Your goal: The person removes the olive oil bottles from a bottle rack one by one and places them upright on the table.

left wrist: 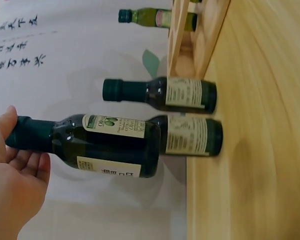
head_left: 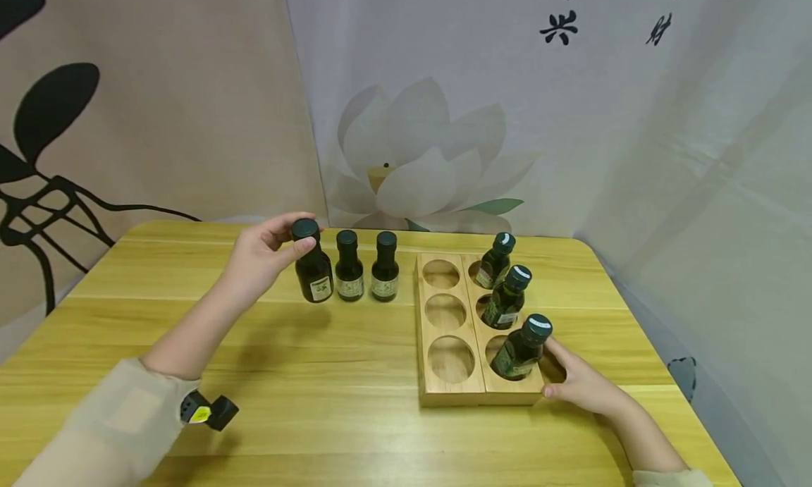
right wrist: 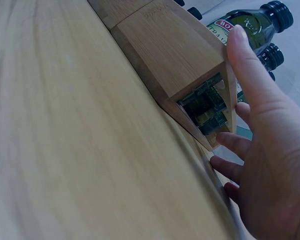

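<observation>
My left hand pinches a dark olive oil bottle by its capped neck, between thumb and fingers. In the left wrist view the bottle's base hangs above the tabletop, and its labels face the camera. Just to its right stand two similar small bottles, a nearer one and another. My right hand is at the right front corner of a wooden rack, thumb extended and fingers spread loosely along its side. In the rack's right column sit three green bottles, the front one close to that hand.
The rack's left column has three round holes with nothing in them, such as the middle hole. A wood-grain table carries everything. Behind it hangs a printed cloth with a lotus and dark characters.
</observation>
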Tool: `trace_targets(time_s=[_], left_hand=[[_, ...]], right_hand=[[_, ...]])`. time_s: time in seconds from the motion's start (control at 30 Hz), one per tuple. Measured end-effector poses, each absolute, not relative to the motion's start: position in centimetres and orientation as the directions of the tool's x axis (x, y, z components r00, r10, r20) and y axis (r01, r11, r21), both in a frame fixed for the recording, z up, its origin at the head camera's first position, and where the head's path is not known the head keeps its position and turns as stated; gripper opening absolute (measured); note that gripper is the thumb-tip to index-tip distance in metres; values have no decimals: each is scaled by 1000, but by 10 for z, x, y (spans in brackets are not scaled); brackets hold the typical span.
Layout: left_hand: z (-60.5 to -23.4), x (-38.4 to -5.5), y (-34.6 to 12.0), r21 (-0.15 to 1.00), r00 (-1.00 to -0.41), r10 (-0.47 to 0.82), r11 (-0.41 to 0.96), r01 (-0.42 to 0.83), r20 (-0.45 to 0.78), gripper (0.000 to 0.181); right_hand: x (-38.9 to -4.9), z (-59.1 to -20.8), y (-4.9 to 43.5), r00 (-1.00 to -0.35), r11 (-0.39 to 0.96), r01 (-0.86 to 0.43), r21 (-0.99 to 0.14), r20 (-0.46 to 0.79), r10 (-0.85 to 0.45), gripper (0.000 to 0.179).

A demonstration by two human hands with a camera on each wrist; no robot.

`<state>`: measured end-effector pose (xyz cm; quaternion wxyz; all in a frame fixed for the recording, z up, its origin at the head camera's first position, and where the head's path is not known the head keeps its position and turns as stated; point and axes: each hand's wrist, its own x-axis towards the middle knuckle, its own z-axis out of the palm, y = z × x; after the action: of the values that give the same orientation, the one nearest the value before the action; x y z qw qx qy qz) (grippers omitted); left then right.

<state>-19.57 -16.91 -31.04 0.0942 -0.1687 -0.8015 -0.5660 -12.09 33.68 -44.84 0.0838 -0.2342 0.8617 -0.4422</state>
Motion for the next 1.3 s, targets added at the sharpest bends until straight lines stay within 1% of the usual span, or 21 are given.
trace_targets(time_s=[0.13,0.23,0.57,0.9,1.1,1.3], left_hand=[[-308,-200,-177,868,-914,187,290,403,361,38],[-306,-205,-181,854,-905,191,305,422,379,37],[-311,-219,-189,852,-908,186,317,418,376,36],[-324,-230,-195,887,-927,195,281,366,320,38],[-337,-235,-197,891,-927,205,274,363,315,39],[-348,-239,-196,910,-949,163,280,307,270,39]], right_hand=[[-121,-449,337,-872,485,-337,-807,73,-484,102],[-121,-449,337,-870,483,-342,-806,77,-487,102],[-121,-449,337,-870,491,-346,-800,77,-487,102],[-123,-451,337,-864,454,-348,-820,92,-496,104],[-123,-451,337,-861,454,-356,-817,98,-499,103],[-122,-450,337,-866,465,-349,-813,90,-492,103]])
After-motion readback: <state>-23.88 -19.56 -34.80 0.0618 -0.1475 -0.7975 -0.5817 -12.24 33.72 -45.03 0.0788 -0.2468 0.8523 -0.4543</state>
